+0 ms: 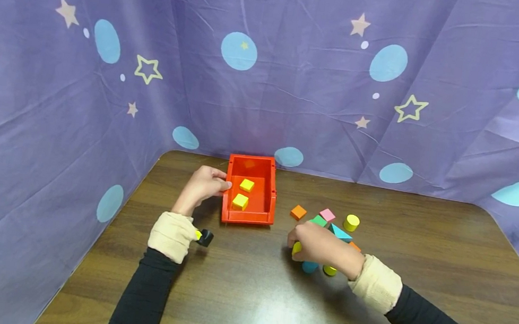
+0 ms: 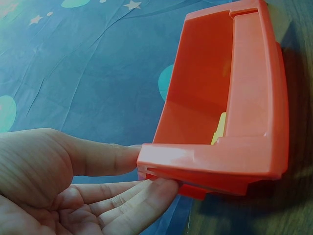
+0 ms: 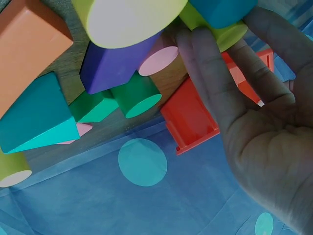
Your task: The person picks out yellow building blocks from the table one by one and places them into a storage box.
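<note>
My left hand grips the left wall of a red plastic bin, thumb on the rim and fingers beneath it in the left wrist view. Two yellow blocks lie inside the bin. To the right, my right hand reaches down into a group of coloured blocks and pinches a yellow block between thumb and fingers. A blue round block partly covers that yellow block in the right wrist view, so its full shape is hidden.
Around the right hand lie an orange block, a pink block, a yellow cylinder, a blue triangular block and a green cylinder. A purple block shows there too. A patterned curtain borders the wooden table.
</note>
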Action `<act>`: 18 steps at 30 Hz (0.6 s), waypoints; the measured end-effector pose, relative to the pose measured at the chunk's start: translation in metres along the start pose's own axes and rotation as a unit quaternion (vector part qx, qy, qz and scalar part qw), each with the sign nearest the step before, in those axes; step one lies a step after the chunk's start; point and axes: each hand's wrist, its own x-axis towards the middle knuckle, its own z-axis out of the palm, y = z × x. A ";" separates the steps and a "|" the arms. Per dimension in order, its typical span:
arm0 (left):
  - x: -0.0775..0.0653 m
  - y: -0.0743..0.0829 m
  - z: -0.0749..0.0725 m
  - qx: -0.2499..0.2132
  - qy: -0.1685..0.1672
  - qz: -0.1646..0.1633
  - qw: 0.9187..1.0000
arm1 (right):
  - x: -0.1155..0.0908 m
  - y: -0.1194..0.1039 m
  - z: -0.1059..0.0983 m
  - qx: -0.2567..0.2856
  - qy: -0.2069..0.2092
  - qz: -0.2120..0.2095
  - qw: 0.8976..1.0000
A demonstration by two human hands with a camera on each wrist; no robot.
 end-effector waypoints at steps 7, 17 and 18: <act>0.000 0.000 0.000 0.002 0.001 0.003 1.000 | 0.001 -0.001 0.001 0.003 -0.006 0.021 1.000; -0.001 0.000 0.001 0.004 0.003 0.010 1.000 | 0.001 -0.003 0.002 -0.001 -0.005 0.022 1.000; -0.001 0.000 0.001 0.003 0.003 0.011 1.000 | 0.001 -0.003 0.002 -0.002 -0.004 0.021 1.000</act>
